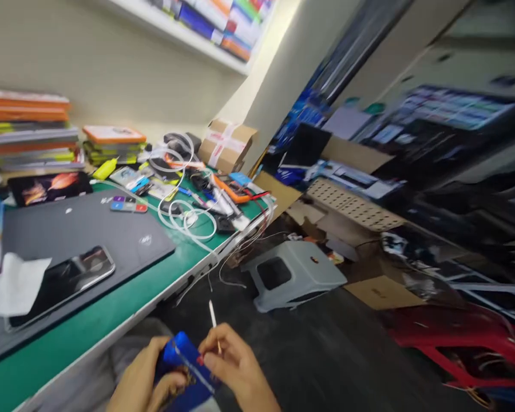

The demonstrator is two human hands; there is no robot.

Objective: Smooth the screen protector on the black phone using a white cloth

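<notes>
At the bottom of the head view, my left hand is closed around a blue pouch-like thing with a pale line across it. Its thumb presses on a brownish patterned part. My right hand is closed at the pouch's right side, holding a thin white stick that points upward. A small red bit shows at the right fingertips, too blurred to name. Both hands are over my lap, just off the green table's edge.
On the table lie a grey mat, a phone, a white paper, coiled white cable, tools and a cardboard box. A grey plastic stool stands on the dark floor, with a red stool further right.
</notes>
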